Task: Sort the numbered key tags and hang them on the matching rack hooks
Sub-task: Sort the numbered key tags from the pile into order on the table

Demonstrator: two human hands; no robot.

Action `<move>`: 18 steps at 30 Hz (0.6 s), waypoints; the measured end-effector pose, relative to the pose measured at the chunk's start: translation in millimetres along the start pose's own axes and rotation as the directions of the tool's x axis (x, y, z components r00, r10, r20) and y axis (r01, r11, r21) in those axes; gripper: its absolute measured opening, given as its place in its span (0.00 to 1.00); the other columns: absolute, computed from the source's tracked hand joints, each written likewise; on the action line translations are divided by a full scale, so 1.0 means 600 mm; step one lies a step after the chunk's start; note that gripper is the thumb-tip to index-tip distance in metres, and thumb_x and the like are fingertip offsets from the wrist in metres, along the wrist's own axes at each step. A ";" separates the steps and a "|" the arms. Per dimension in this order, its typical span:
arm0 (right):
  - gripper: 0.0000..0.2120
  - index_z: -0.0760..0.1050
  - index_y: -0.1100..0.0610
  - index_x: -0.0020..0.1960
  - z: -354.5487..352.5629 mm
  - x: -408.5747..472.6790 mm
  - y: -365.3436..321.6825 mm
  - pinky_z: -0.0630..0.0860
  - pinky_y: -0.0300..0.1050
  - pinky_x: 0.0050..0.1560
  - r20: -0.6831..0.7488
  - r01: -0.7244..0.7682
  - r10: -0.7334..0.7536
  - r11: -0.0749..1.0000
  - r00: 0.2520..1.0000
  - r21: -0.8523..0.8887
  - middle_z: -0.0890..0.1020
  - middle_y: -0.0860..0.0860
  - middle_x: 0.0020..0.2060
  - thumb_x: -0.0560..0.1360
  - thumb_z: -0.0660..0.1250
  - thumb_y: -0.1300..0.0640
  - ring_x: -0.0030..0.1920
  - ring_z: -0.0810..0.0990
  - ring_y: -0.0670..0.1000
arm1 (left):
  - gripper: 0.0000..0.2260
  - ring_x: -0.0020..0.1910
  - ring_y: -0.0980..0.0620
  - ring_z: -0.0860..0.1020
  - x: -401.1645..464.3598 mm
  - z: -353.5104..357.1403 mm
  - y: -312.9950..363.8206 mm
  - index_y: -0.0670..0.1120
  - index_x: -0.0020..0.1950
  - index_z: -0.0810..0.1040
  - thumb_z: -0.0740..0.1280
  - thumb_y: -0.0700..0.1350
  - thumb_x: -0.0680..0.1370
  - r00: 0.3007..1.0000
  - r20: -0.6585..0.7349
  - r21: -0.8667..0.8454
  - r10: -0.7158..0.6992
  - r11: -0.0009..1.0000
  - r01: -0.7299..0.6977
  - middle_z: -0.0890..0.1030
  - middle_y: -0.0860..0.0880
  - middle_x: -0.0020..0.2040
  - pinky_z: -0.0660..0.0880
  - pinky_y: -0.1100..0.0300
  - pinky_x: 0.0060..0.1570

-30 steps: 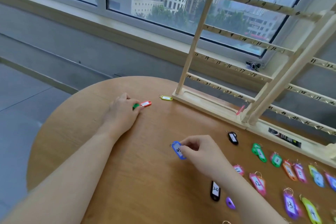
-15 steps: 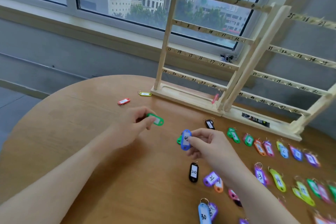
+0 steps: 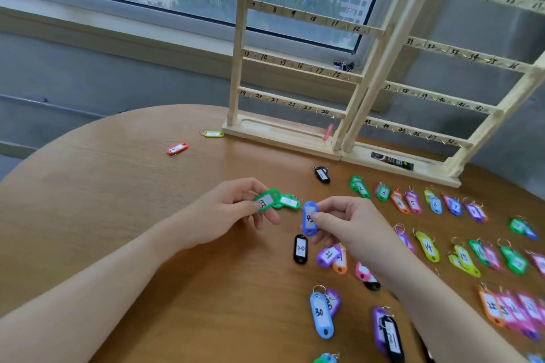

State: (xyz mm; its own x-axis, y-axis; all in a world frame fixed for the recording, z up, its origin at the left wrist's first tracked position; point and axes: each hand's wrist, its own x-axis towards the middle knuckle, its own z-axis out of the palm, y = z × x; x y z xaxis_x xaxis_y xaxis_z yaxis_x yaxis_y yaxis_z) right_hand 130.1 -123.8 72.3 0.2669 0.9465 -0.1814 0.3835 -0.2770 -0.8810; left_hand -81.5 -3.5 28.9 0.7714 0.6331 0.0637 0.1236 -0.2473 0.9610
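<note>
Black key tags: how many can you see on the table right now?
4, perhaps more hidden. One marked 1 lies near the rack base; one marked 20 just below the right hand; one peeks from under the right forearm; one marked 31 at the bottom edge.

Left wooden rack point(image 3: 298, 62): rails hand-numbered 7–12, 13–18, 19–24; top rail shows 4, 5, 6. Right wooden rack point(image 3: 460, 97): 25 onward, 31–36, 37–42, 43–48, partly blurred. Black tag point(image 3: 300, 248): "20". Purple tag point(image 3: 328, 256): "21". Light blue tag point(image 3: 321, 315): "30". Black tag near bottom edge point(image 3: 392, 339): "31". Yellow-green tag point(image 3: 428, 246): "14". Small black tag point(image 3: 322, 175): "1". Green tag in row point(image 3: 383, 193): "3". Blue tag point(image 3: 309, 218) in right hand point(image 3: 348, 225): starts with "4", rest unclear.
</note>
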 end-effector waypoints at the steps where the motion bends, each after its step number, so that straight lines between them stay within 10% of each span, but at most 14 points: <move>1: 0.04 0.83 0.59 0.49 -0.001 -0.005 0.002 0.79 0.46 0.44 0.006 -0.004 0.004 1.000 1.000 -0.008 0.87 0.55 0.38 0.79 0.69 0.60 0.37 0.85 0.49 | 0.08 0.45 0.48 0.81 0.000 0.000 0.000 0.44 0.58 0.76 0.58 0.35 0.84 1.000 0.012 0.008 -0.004 1.000 0.004 0.86 0.46 0.52 0.74 0.61 0.45; 18: 0.05 0.81 0.58 0.50 -0.081 -0.124 0.083 0.73 0.41 0.34 -0.269 0.036 0.035 0.966 0.962 0.255 0.84 0.53 0.35 0.79 0.68 0.66 0.32 0.78 0.49 | 0.05 0.39 0.50 0.80 -0.002 0.012 -0.004 0.50 0.48 0.80 0.65 0.42 0.81 1.000 0.025 0.099 0.000 0.995 -0.003 0.86 0.45 0.42 0.74 0.63 0.40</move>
State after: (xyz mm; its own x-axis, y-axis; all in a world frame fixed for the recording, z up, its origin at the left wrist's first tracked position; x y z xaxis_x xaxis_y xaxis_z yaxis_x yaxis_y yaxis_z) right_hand 172.2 -216.2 63.3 0.5083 0.8567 -0.0879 0.1551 -0.1914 -0.9692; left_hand -78.3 -8.8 24.9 0.7867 0.6146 0.0574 0.1826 -0.3204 0.9295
